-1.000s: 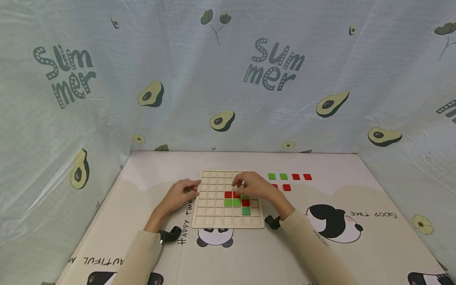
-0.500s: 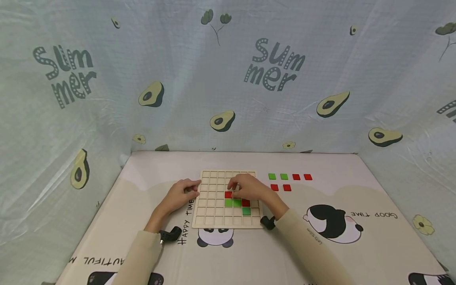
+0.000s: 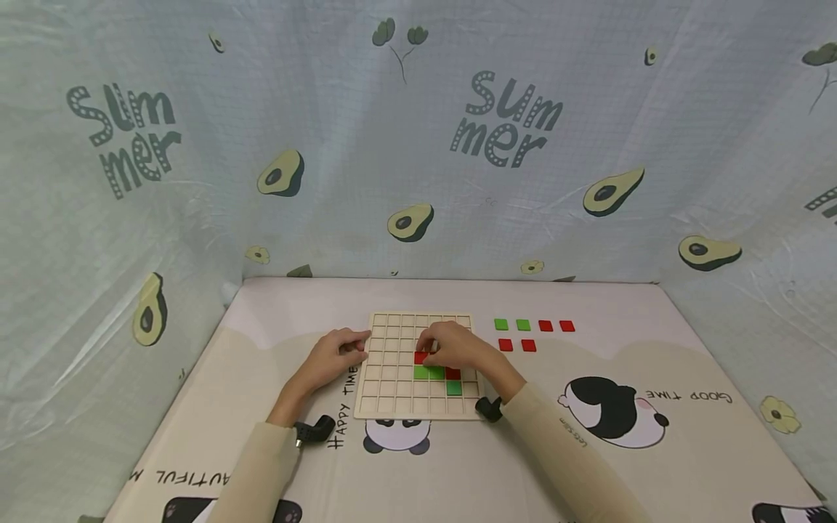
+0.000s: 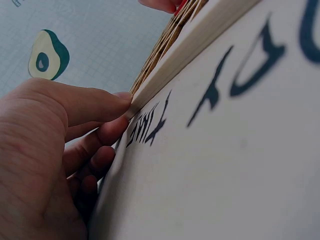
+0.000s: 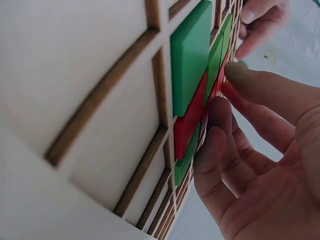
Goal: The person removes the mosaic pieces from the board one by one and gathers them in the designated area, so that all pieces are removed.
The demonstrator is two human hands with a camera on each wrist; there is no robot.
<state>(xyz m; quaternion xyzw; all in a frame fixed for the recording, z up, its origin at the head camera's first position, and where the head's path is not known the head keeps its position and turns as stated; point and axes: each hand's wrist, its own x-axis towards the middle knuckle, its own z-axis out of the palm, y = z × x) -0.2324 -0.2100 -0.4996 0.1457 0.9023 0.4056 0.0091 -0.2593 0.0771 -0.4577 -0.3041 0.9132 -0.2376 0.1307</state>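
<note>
A pale wooden grid board [image 3: 382,388] lies flat, with red and green square tiles set in some of its cells. At its left edge, my left hand [image 3: 331,357] touches the side with thumb and index fingertip; the left wrist view shows these fingertips [image 4: 122,100] right at the rim. My right hand [image 3: 453,345] is over the board, thumb and index finger pinching at a red tile [image 3: 420,357]. Beside that are green tiles [image 3: 422,373], another red tile [image 3: 453,374] and a darker green tile [image 3: 454,388]. The right hand hides other tiles behind it.
To the right of the board, loose green tiles [image 3: 500,324] and red tiles [image 3: 546,326] lie in two short rows on the printed tablecloth [image 3: 523,465]. Behind the table hangs a patterned sheet [image 3: 327,232].
My right hand has shifted left across the board, from the middle red tile to the leftmost one, uncovering a loose red tile at right. My left hand stays at the edge.
</note>
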